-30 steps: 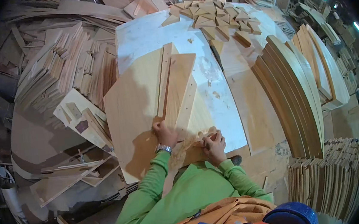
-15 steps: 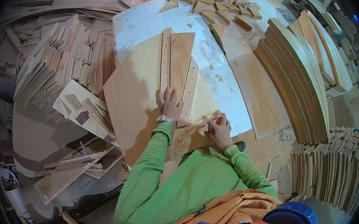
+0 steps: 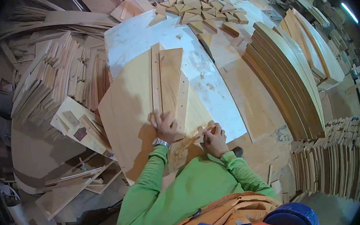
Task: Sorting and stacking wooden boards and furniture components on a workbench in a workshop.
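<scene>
The white-topped counter (image 3: 127,37) in front of me is the biggest thing here, and across its near left part lies my wide pale panel (image 3: 127,100), close to my body, I suppose so that both hands can reach it without a stretch. To my right, long curved pieces (image 3: 281,81) stand nested side by side, their matching bends probably the reason they stack so tightly. Below them, a dense stack of thin slats (image 3: 334,162) is ranked on edge. Triangular blocks (image 3: 205,12) lie crowded at the far end, well away from my hands, which leaves me elbow room. On the panel, a reddish board (image 3: 170,78) lies between a long strip (image 3: 156,75) and a shorter slanted strip (image 3: 183,105); the two look set to hem it in. My left hand (image 3: 164,127) rests with fingers spread over the near end of the long strip, as if to steady it; what its palm covers, I cannot tell. My right hand (image 3: 214,141) is curled around a small wooden piece (image 3: 200,131), just beside the shorter strip's lower end, pinched for fine control. Loose shavings (image 3: 179,154) lie between my wrists.
</scene>
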{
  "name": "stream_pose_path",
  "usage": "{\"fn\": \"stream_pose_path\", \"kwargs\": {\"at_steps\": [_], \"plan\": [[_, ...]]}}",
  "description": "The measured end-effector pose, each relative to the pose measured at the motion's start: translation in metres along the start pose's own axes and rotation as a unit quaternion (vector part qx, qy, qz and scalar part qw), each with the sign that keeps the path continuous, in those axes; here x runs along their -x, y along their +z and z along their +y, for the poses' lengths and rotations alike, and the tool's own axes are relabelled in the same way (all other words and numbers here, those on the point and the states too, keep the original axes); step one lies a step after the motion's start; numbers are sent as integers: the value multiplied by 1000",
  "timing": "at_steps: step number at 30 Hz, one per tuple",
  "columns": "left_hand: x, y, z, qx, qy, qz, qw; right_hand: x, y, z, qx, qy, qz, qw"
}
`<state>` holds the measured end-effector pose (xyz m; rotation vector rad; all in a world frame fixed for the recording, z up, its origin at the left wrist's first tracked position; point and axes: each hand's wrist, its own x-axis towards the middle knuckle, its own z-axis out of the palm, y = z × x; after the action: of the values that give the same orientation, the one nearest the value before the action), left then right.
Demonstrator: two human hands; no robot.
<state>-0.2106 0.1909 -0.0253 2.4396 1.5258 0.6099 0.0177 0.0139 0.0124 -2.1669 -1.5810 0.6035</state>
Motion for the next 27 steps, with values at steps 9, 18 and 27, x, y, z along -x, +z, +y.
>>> {"fn": "stream_pose_path", "kwargs": {"at_steps": [9, 18, 27], "plan": [[-64, 16, 47, 135, -250, 4, 959, 32, -21, 18, -7, 7, -29, 1000], [23, 38, 148, 36, -280, -83, 956, 128, -53, 89, -3, 32, -59, 998], [100, 57, 237, 70, -257, -14, 964, 215, -92, 147, 32, 12, -29, 999]]}}
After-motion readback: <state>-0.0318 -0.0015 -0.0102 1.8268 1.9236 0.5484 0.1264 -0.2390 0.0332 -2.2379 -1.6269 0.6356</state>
